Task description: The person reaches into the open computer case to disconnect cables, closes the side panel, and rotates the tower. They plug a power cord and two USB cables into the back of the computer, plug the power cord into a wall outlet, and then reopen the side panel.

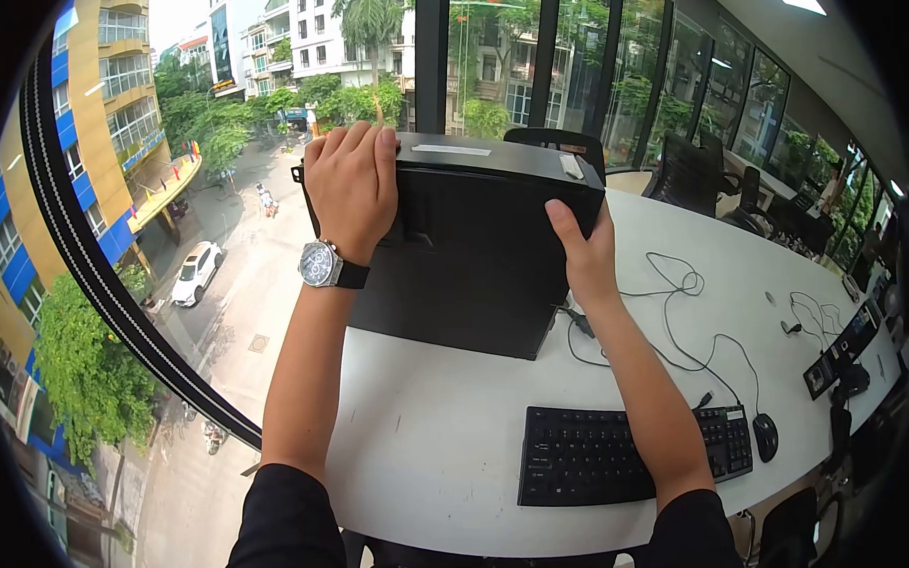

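A black computer case (463, 254) stands on the white table, with a broad flat side facing me. My left hand (353, 182) is wrapped over its upper left corner, and a watch (320, 264) is on that wrist. At the right edge of the case, my right hand (585, 244) grips with the thumb on the near side; its other fingers are mostly hidden behind the edge. White labels lie along the top face of the case. A cable (580, 322) runs out by its lower right corner.
A black keyboard (591, 454) lies below my right forearm, with a mouse (766, 437) to its right. Loose cables (676, 321) cross the white table (420, 435). Office chairs (686, 173) stand beyond it, and window glass borders the left side.
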Motion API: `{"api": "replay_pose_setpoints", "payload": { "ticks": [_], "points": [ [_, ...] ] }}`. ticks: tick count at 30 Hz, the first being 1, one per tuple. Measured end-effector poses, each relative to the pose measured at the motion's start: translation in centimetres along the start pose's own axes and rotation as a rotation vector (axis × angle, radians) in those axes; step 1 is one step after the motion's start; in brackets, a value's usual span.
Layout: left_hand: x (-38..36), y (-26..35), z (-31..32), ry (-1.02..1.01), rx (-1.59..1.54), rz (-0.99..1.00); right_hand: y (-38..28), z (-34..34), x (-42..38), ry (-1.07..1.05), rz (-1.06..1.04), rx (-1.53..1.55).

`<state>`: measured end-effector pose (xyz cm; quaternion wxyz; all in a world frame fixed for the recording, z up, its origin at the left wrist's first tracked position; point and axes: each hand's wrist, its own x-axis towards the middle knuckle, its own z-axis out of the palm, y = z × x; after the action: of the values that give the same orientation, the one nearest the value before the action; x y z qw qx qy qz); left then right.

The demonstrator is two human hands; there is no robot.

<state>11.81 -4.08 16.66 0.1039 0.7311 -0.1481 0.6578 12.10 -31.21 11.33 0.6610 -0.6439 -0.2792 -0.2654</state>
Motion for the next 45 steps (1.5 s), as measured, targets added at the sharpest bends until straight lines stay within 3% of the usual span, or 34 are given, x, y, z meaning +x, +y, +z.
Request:
{"api": "replay_pose_setpoints", "payload": {
  "ticks": [6,8,9,11,12,21,25,27,28,29,30,32,35,39,40,43,44,45],
  "points": [
    [1.2,-2.1,-1.7,-0.097,-0.077,0.096,-0.7,-0.3,0.2,0.003,-0.05,-0.066],
    [1.6,-3.2,-2.8,-0.253,-0.148,-0.082,-1.7,-0.4,0.1,-0.052,0.03,-0.01],
    [1.5,-3.3,-2.7,-0.258,-0.137,-0.079,-1.9,-0.2,0.0,-0.055,0.032,0.002],
    [1.2,-2.8,-1.6,-0.135,-0.071,-0.083,-2.2,0.0,0.0,-0.064,0.098,0.035],
    [1.2,-2.6,-1.6,-0.122,-0.091,-0.104,-1.2,0.0,0.1,-0.04,0.043,-0.081],
    [1.3,-2.7,-0.7,-0.054,-0.058,-0.037,-1.6,0.6,-0.1,-0.01,0.034,-0.056],
    [0.1,-2.2,-1.5,-0.152,-0.004,-0.107,0.1,0.2,-0.6,0.005,0.049,-0.042],
    [-1.7,-1.9,-1.0,0.066,0.038,0.045,2.0,-0.8,-1.6,-0.114,0.115,0.068],
    [-3.7,-2.1,-0.2,0.018,0.035,-0.054,2.2,-1.2,-2.2,-0.173,0.23,0.127],
    [-5.0,-1.8,0.2,0.016,0.044,-0.07,4.1,-1.8,-2.8,-0.208,0.219,0.13],
    [-6.0,-1.2,0.7,0.036,0.012,-0.095,3.0,-1.5,-3.4,-0.206,0.295,0.14],
    [-6.5,0.5,1.4,0.108,-0.019,-0.052,5.2,-0.8,-3.5,-0.068,0.23,0.001],
    [-6.6,0.0,1.8,0.105,0.008,-0.108,0.9,0.4,-5.7,-0.042,0.203,-0.036],
    [-7.5,-3.9,2.0,0.098,-0.433,-0.172,-4.4,3.5,-10.0,-0.154,0.19,-0.327],
    [-7.7,-4.4,2.2,0.076,-0.561,-0.245,-5.2,4.5,-11.4,-0.138,0.172,-0.36],
    [-8.7,-5.4,3.0,0.052,-0.991,-0.473,-8.0,4.7,-14.0,-0.346,0.171,-0.333],
    [-8.8,-5.5,3.0,0.0,-0.814,-0.371,-8.2,4.5,-14.0,-0.337,0.178,-0.348],
    [-8.8,-5.3,2.9,0.01,-0.913,-0.428,-8.2,4.4,-13.9,-0.344,0.182,-0.332]
  ]
}}
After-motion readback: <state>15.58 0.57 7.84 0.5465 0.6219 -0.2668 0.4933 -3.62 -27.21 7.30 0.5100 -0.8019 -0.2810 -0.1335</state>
